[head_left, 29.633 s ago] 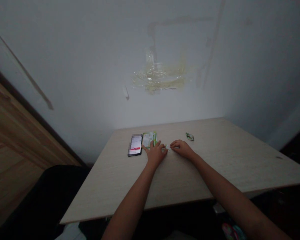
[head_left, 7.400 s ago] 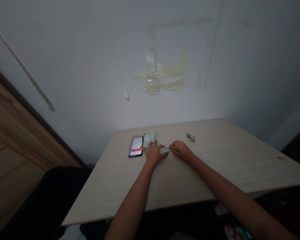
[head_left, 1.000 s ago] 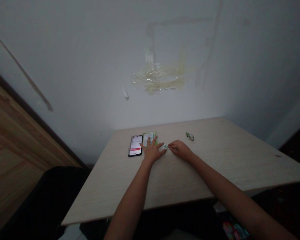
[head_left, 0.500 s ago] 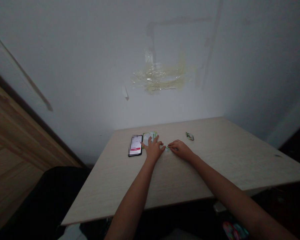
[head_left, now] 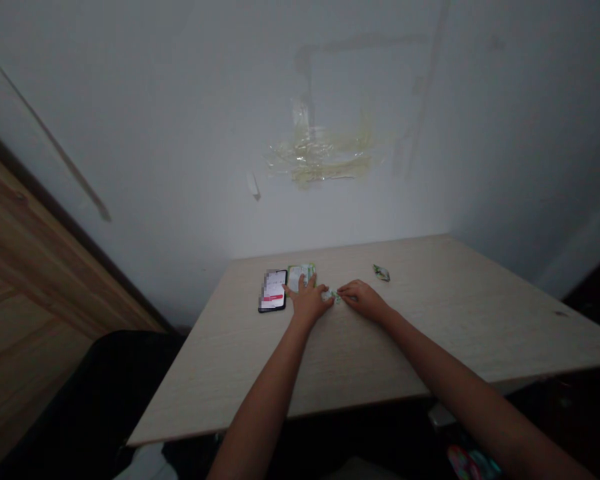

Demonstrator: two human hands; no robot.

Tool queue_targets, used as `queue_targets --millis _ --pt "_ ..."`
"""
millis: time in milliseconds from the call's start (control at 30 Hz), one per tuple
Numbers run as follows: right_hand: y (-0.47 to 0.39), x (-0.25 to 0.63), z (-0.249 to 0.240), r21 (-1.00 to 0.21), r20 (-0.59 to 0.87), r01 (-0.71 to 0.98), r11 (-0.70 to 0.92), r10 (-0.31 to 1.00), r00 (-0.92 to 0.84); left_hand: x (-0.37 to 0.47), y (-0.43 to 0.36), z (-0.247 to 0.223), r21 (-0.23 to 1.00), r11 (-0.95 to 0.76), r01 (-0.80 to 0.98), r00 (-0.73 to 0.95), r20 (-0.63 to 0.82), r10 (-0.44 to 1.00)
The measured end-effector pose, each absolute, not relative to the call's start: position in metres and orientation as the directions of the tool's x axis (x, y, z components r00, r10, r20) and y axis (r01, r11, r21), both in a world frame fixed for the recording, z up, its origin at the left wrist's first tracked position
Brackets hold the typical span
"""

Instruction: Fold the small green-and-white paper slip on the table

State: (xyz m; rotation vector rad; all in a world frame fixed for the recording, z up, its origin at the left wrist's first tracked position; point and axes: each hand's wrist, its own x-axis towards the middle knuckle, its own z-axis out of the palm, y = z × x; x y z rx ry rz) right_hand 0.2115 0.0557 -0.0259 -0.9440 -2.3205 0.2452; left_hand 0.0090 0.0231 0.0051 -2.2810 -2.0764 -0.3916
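Note:
My left hand [head_left: 307,301] lies on the table with its fingers spread, partly over a green-and-white printed card or packet [head_left: 296,273]. Its thumb reaches the near side of a small green-and-white piece [head_left: 336,298], too small to identify. From the other side, my right hand [head_left: 364,300] holds that piece's edge between fingertips pressed together. A phone [head_left: 275,291] with a lit screen is just left of the card. Farther back on the right rests a small crumpled green-and-dark piece [head_left: 381,273].
The pale wooden table [head_left: 260,373] meets a wall [head_left: 180,133] that carries strips of clear tape [head_left: 325,160]. A wooden panel [head_left: 30,280] and a black object [head_left: 95,393] stand to the left. Below the front edge, colourful items [head_left: 473,461] show at right.
Both hands stay at the small piece, with only slight finger movement. The whole view has shifted slightly.

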Motion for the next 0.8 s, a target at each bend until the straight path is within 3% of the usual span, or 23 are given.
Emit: queue_targets --millis 500,800 --pt "0.0522 0.2117 -0.0223 -0.390 0.485 0.564 0.728 0.683 -0.546 0.0038 0.0181 0.0044 0.123 -0.136 0.983 0.117 0.148 0.982" --pt "0.0553 0.2130 -0.0250 -0.458 0.460 0.555 0.695 0.719 -0.521 0.0023 0.0153 0.0021 0.129 -0.178 0.975 0.148 0.215 0.965"
